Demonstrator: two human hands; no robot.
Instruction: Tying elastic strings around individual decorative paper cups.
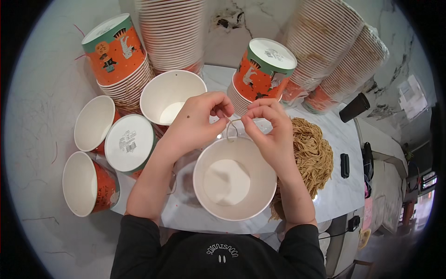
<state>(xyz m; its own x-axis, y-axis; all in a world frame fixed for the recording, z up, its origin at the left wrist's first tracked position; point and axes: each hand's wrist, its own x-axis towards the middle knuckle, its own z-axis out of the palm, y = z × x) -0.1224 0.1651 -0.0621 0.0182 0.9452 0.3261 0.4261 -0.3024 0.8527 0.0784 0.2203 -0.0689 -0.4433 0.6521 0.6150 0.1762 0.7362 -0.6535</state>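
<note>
A white-lined paper bucket (261, 179) stands upright before me at the table's near edge, its mouth facing up. Over its far rim, my left hand (197, 122) and my right hand (271, 135) pinch a thin tan cord (228, 132) between thumbs and forefingers. The cord makes a small loop between them and hangs down to the bucket's rim; whether it passes through the wall I cannot tell. Beside my right forearm lies a heap of tan cords (312, 156). Past my left hand another open bucket (155, 98) shows small holes near its rim.
Orange and green buckets (114, 53) are stacked upside down at the far left, with another such stack (260, 76) at centre right. Tall wrapped stacks (172, 32) stand behind. Loose buckets (80, 183) crowd the left side. A black cup (354, 108) and a small black object (344, 165) sit right.
</note>
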